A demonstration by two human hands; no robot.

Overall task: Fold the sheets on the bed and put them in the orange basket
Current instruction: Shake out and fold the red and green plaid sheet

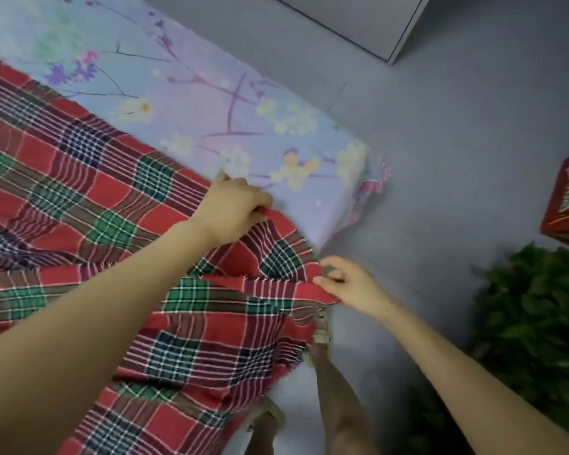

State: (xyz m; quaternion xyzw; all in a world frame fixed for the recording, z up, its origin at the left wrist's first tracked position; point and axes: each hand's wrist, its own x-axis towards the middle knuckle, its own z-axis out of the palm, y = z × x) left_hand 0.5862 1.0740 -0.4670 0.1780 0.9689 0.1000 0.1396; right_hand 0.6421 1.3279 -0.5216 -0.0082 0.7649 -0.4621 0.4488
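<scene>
Pinching the rumpled red-and-green plaid sheet are left hand and right hand.

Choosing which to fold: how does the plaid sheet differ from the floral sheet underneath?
The plaid sheet is red with green checks; the floral sheet is pale lilac. The plaid sheet lies rumpled on top; the floral sheet lies flat. The left hand and right hand hold the plaid sheet, not the floral sheet. Both are patterned.
</scene>
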